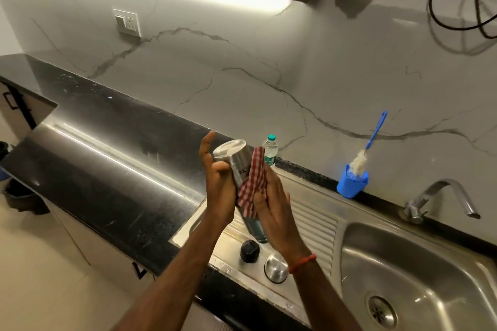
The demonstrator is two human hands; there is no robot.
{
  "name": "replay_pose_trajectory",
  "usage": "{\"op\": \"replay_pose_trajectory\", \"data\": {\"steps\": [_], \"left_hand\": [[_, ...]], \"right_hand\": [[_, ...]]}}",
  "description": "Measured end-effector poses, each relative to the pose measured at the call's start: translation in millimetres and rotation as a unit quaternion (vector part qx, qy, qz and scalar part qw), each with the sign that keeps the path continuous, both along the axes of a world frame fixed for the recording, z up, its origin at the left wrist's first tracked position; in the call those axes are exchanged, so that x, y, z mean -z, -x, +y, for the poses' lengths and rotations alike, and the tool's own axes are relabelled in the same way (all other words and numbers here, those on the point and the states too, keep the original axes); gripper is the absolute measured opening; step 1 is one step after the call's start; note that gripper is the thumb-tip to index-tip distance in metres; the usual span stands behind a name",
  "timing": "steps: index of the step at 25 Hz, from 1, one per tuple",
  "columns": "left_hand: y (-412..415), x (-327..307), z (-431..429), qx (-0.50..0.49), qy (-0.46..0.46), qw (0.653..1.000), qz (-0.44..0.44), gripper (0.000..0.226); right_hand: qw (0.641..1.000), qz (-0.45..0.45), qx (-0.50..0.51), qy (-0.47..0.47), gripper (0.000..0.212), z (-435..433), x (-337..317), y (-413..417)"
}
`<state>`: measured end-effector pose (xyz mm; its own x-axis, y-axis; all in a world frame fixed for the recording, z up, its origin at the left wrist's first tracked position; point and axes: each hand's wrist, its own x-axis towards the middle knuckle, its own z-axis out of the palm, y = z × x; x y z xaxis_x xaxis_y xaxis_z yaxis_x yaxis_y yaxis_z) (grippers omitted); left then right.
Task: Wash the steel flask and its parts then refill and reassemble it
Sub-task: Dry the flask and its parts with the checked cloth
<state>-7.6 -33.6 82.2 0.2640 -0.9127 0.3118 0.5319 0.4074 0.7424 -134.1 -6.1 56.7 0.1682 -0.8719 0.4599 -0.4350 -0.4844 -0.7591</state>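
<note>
Right now I see the steel flask [238, 162] held up over the drainboard [314, 212], tilted with its base towards the upper left and its mouth end down behind the wrists. The left hand [217, 185] holds the flask from the left side: thumb hooked onto the body, the other fingers mostly straight up beside the base. The right hand [271, 204] presses a red-checked cloth [252, 183] against the flask's right side, with its fingers bent onto the cloth. The hands are close together with the flask between them.

Two parts sit loose on the drainboard below the hands, side by side near its front edge: a black cap [249, 250] and a steel cup lid [276, 267].

A plastic bottle [270, 149] with a green cap stands at the wall behind the flask. A blue holder [352, 183] with a bottle brush [375, 134] stands further right, near the tap [441, 197]. The sink basin [419, 260] is at bottom right, and the black counter [94, 169] runs off to the left.
</note>
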Motion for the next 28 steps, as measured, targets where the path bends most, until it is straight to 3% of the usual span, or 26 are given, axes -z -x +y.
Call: {"op": "replay_pose_trajectory", "data": {"steps": [1,4,7,10,13,16,18,20,22,25,28], "left_hand": [[0.7,-0.1,-2.9,0.003,-0.011,1.000,-0.016,0.050],[12.0,1.3,-2.6,0.001,-0.048,0.993,-0.107,0.079],[36.1,1.0,3.1,0.042,-0.030,0.986,-0.159,0.080],[51.5,-2.2,4.3,0.102,-0.069,0.990,-0.074,0.076],[54.1,-2.1,2.0,0.122,-0.126,0.984,0.026,0.084],[47.3,-3.5,-10.4,0.055,-0.218,0.963,0.147,0.092],[41.7,1.6,-24.5,0.012,-0.253,0.948,0.194,0.089],[51.9,4.6,-28.0,-0.002,-0.275,0.939,0.209,0.079],[70.1,2.3,-23.7,0.006,-0.280,0.937,0.211,0.075],[93.7,-9.2,-32.8,0.022,-0.226,0.960,0.163,0.066],[112.3,-14.1,-51.6,0.059,-0.209,0.965,0.147,0.081]], "right_hand": [[1.000,0.022,0.017,-0.008,0.055,3.5,3.4,3.9],[0.999,0.020,0.017,-0.037,0.063,-0.1,4.2,15.9],[0.997,0.025,0.066,0.009,0.073,-15.3,-35.5,15.5],[0.978,0.138,0.120,0.103,0.070,-17.9,-67.3,17.5],[0.940,0.273,0.110,0.174,0.071,-10.1,-54.1,36.0],[0.910,0.368,0.097,0.164,0.076,4.4,-13.4,66.5],[0.919,0.359,0.098,0.126,0.078,11.0,4.9,90.8],[0.921,0.351,0.118,0.120,0.079,12.4,10.5,111.3],[0.898,0.387,0.150,0.143,0.077,11.1,6.2,116.8],[0.866,0.437,0.208,0.123,0.071,6.2,-2.7,101.9],[0.884,0.408,0.196,0.120,0.072,-4.6,-25.9,108.4]]}}
